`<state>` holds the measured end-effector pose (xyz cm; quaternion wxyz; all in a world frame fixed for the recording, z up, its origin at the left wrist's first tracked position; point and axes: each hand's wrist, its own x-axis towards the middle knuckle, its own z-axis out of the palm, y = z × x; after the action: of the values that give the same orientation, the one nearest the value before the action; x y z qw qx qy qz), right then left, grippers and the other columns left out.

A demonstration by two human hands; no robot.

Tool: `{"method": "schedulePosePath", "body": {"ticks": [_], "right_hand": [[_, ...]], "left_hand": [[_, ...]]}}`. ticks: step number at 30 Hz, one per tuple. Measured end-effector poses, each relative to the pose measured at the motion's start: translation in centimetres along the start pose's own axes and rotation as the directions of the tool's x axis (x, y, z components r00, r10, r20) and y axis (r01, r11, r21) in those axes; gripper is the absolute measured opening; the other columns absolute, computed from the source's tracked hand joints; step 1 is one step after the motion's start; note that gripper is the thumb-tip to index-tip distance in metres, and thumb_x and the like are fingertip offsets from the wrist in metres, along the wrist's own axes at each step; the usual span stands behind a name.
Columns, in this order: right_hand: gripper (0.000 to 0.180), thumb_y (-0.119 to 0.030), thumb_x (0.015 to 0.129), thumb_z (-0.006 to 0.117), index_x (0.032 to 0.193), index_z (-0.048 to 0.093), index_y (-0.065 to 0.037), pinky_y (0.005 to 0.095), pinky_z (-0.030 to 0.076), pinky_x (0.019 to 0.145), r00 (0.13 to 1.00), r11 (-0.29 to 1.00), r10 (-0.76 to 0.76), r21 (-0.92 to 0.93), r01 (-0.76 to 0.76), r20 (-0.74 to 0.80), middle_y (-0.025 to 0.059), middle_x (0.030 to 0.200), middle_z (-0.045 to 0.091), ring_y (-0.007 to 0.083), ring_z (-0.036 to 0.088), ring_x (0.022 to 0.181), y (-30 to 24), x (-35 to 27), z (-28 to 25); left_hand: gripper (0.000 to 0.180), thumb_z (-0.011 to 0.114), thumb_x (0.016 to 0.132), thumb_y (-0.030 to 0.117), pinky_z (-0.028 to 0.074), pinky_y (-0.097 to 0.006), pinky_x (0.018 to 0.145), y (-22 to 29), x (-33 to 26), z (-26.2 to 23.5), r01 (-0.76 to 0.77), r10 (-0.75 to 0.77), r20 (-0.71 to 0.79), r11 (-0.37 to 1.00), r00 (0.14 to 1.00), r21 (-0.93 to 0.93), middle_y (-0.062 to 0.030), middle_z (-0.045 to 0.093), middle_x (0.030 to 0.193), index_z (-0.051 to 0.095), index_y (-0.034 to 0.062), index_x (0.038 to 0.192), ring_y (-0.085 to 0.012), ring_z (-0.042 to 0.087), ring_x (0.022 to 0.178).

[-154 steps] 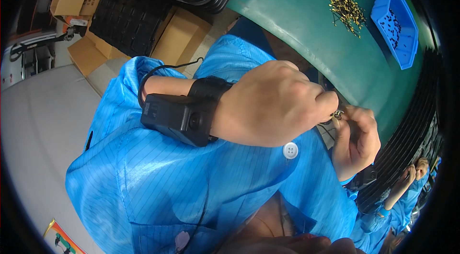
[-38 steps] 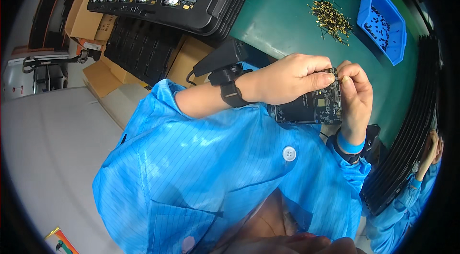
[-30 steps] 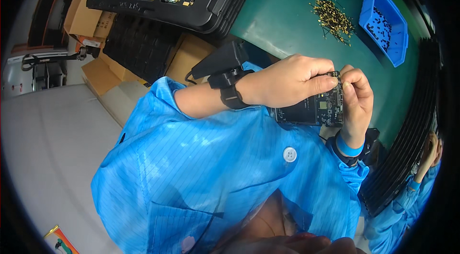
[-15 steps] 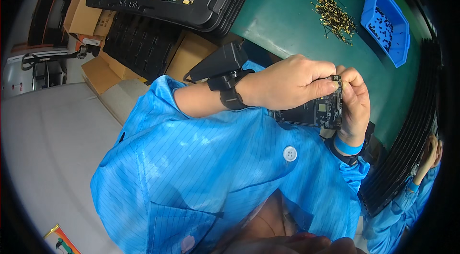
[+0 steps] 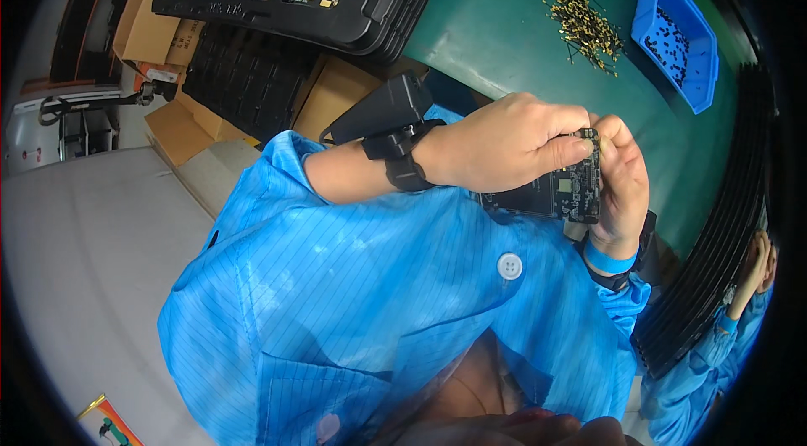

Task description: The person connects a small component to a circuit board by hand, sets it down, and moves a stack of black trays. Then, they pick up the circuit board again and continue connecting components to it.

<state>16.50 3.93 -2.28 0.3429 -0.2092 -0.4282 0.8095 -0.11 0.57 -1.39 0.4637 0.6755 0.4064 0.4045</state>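
A black circuit board (image 5: 545, 198) is held up close to my chest, its lower left part lying near the blue coat. My left hand (image 5: 508, 143) comes across from the left and is closed on the board's upper edge, the thumb pressed on its face. On the opposite side my right hand (image 5: 624, 177) pinches the board's upper right corner, with its fingers behind the right edge. The fingertips of both hands almost meet at that corner. Anything small between them is hidden.
On the green table (image 5: 496, 17) lie a pile of small black and gold cable-like parts (image 5: 586, 36) and a blue bin (image 5: 696, 84) of small black pieces. Stacked black trays (image 5: 378, 17) with circuit boards stand at upper left. Another person's hands (image 5: 759, 265) show at far right.
Both hands keep their grip on the circuit board, which has shifted very slightly upward. Otherwise the scene looks the same.
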Motion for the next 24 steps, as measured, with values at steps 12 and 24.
{"method": "schedulePosePath", "body": {"ticks": [12, 24], "right_hand": [[0.013, -0.016, 0.086, 0.047, 0.079, 0.047, -0.005, 0.0158, 0.024, 0.051, 0.993, 0.993, 0.111, 0.053, -0.11, -0.031, -0.0041, 0.07, 0.043, 0.0006, 0.028, 0.054, -1.0, -0.5, 0.8], [0.017, -0.012, 0.087, 0.046, 0.101, 0.047, -0.002, 0.0228, 0.04, 0.074, 0.992, 1.0, 0.012, 0.001, -0.012, -0.128, 0.0026, 0.089, 0.055, 0.0086, 0.05, 0.081, -0.6, -0.8, 0.0]], "left_hand": [[0.023, 0.05, 0.084, 0.023, 0.036, -0.033, 0.047, -0.3, -0.2, 0.2, -0.107, 0.117, -0.077, 0.986, 0.99, 0.128, -0.0123, 0.047, 0.058, 0.049, 0.0026, 0.074, -0.0294, 0.049, 0.055], [0.024, 0.047, 0.087, 0.028, 0.037, -0.024, 0.052, 0.5, 0.5, -0.5, 0.013, -0.013, -0.013, 1.0, 1.0, -0.009, -0.0033, 0.049, 0.065, 0.05, 0.0056, 0.078, -0.0106, 0.045, 0.056]]}}
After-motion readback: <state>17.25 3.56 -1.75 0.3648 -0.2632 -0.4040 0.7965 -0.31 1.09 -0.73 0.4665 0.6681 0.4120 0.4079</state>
